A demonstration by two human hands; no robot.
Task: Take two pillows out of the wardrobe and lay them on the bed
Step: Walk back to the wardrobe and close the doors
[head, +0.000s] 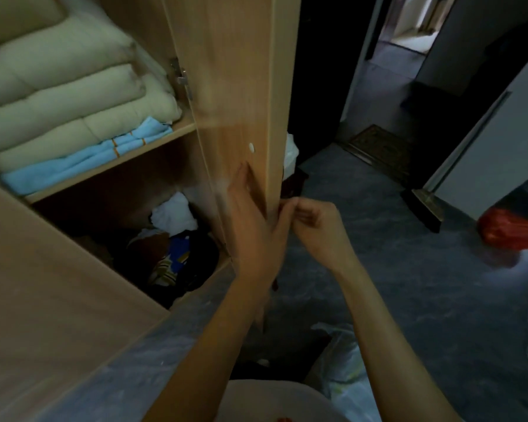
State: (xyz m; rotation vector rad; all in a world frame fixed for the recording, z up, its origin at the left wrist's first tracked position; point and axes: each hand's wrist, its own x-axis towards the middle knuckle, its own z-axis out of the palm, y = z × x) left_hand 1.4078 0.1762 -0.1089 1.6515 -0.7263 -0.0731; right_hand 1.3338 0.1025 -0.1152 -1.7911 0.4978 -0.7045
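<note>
both hands work the wardrobe door (241,95), which stands swung out edge-on toward the camera, probably so the shelves behind it are open to reach; the left hand (253,226) lies flat with its fingers spread against the door's inner face, a wide grip that presses rather than holds, while the right hand (314,226) curls in a narrow pinch at the door's outer edge, touching it, though whether it clasps a handle there is hidden; the pillows (61,95), pale cream and stacked, sit on the upper shelf (177,129) on top of folded light-blue linen (83,156), up and to the left of both hands and well apart from them, with the door's hinge (182,77) just beside the stack; neither hand holds a pillow yet; below, a dark compartment holds jumbled clothes (177,239); the bed is not in view.
</note>
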